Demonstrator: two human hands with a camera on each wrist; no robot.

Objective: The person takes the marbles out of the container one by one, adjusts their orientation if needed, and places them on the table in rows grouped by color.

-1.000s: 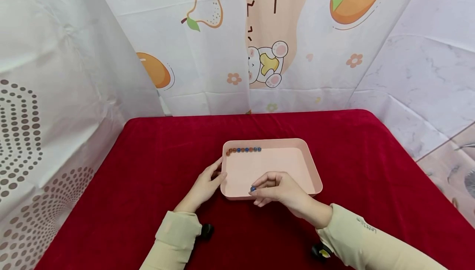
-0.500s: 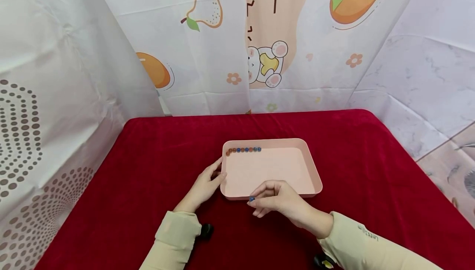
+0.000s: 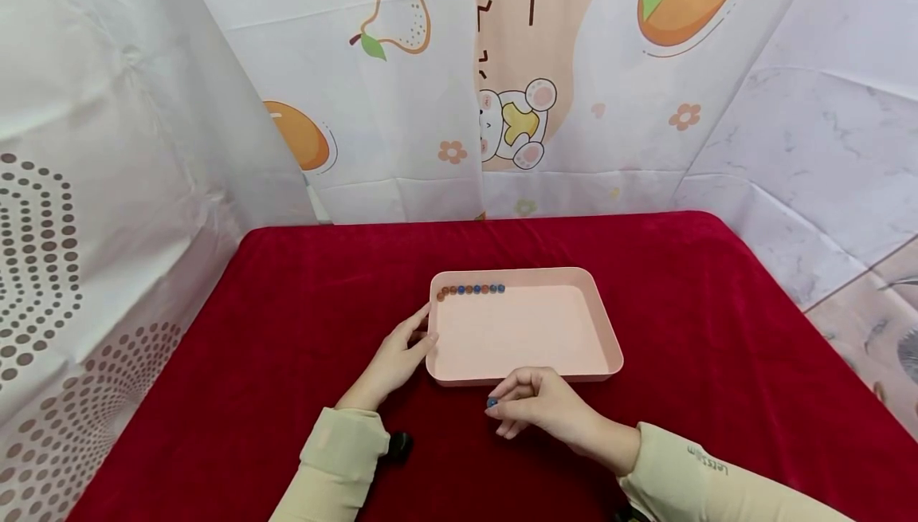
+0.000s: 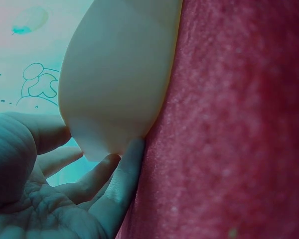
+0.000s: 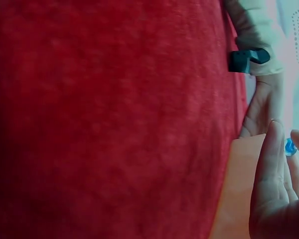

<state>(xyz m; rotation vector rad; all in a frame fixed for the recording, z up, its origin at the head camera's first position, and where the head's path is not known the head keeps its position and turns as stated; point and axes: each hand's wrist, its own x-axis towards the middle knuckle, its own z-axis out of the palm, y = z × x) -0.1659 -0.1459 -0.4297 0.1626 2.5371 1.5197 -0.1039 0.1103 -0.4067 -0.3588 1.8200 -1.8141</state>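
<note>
A pale pink tray (image 3: 527, 331) lies on the red cloth. Along its back wall, from the left corner, runs a row of several orange-brown and blue marbles (image 3: 469, 289). My left hand (image 3: 393, 359) grips the tray's left side, thumb at the rim and fingers against the outer wall; the left wrist view shows this hand (image 4: 65, 184) at the tray's corner (image 4: 114, 84). In front of the tray's near edge, my right hand (image 3: 545, 409) pinches a blue marble (image 3: 492, 402) between thumb and fingers. The right wrist view shows that marble (image 5: 290, 147) too, partly covered.
Red velvet cloth (image 3: 323, 291) covers the table around the tray. Printed white curtains (image 3: 402, 131) hang behind it and at both sides. A black wrist device (image 3: 399, 447) sits by the left sleeve.
My right hand has moved back toward the body with the blue marble, from above the tray's near edge to in front of it. The left hand, tray and marble row stay put.
</note>
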